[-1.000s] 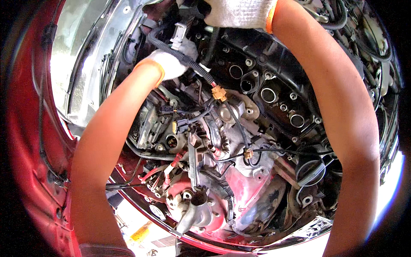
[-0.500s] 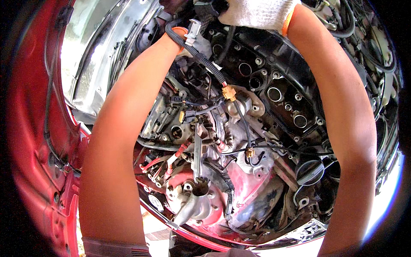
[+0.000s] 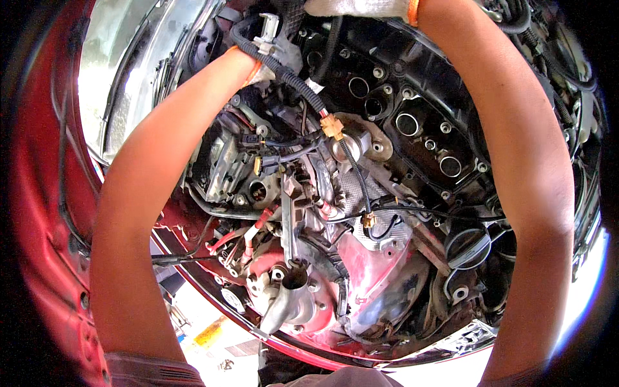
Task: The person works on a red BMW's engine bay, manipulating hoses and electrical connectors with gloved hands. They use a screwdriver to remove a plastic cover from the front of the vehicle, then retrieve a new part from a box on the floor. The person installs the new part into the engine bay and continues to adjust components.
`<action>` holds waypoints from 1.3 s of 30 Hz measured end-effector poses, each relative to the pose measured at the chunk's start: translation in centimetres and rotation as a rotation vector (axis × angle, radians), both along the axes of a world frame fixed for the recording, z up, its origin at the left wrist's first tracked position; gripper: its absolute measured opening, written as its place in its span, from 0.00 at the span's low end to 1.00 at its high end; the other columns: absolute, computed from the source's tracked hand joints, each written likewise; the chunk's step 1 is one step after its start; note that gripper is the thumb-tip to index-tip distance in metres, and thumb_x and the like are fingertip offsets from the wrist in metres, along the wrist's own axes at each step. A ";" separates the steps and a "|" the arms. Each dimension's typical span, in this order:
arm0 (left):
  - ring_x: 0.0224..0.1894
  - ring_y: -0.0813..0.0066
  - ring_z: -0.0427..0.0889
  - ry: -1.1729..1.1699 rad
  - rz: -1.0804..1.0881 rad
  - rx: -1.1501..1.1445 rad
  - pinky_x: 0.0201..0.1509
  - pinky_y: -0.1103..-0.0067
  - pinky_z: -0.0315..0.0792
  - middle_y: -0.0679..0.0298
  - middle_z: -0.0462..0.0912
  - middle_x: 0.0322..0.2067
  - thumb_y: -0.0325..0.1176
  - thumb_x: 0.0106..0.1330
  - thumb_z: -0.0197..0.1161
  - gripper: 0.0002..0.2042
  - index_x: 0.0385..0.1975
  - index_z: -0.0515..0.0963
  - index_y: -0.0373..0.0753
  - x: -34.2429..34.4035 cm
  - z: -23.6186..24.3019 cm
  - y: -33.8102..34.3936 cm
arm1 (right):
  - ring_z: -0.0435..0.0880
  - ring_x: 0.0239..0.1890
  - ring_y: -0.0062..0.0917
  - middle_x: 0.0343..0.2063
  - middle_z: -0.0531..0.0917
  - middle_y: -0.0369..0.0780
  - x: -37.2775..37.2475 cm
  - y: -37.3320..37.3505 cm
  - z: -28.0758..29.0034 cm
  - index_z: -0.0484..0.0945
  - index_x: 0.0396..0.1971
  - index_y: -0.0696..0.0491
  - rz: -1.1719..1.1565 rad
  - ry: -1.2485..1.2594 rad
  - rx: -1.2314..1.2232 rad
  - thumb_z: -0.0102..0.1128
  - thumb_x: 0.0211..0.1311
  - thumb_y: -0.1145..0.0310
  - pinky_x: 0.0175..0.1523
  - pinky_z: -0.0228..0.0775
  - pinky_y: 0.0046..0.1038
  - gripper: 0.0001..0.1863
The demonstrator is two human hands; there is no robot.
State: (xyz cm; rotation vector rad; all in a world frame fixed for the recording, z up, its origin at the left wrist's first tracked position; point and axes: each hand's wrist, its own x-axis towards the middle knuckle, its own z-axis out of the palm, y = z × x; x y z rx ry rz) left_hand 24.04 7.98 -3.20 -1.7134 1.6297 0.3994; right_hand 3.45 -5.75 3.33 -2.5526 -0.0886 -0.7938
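Note:
In a gloved left hand I have reached deep into the engine bay at the upper left, behind a ribbed black wire harness with a pale clip; its fingers are mostly hidden. The harness runs down to a tan connector. My right hand, also gloved, is cut off by the top edge above the black engine top, which has several round openings; its fingers are not clearly visible.
A red body panel borders the left, beside the windshield area. Hoses line the right. Lower down are a metal pipe, a heat shield and the car's front edge.
My left hand has moved farther up behind the harness since a second ago. The view has shifted slightly, and more of my right hand is cut off by the top edge.

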 end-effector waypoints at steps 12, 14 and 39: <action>0.41 0.57 0.88 -0.255 0.013 0.193 0.42 0.70 0.83 0.59 0.89 0.38 0.41 0.67 0.56 0.13 0.35 0.86 0.41 -3.2 1.9 0.9 | 0.86 0.47 0.45 0.40 0.87 0.50 -0.4 0.1 0.2 0.83 0.50 0.54 -0.077 0.084 -0.032 0.67 0.47 0.66 0.54 0.77 0.38 0.25; 0.45 0.55 0.88 -0.312 -0.239 0.094 0.45 0.64 0.83 0.55 0.89 0.43 0.45 0.69 0.55 0.17 0.41 0.86 0.42 -4.3 1.7 1.2 | 0.86 0.47 0.45 0.40 0.87 0.50 -1.1 0.2 0.9 0.83 0.50 0.54 -0.099 0.114 -0.050 0.67 0.46 0.66 0.54 0.77 0.38 0.25; 0.39 0.53 0.85 0.260 0.077 -0.378 0.44 0.63 0.80 0.50 0.86 0.37 0.36 0.67 0.59 0.09 0.38 0.83 0.39 -1.0 4.2 4.8 | 0.84 0.48 0.46 0.41 0.86 0.52 0.0 -0.6 -0.4 0.83 0.49 0.55 -0.044 -0.048 -0.094 0.69 0.46 0.66 0.54 0.75 0.40 0.25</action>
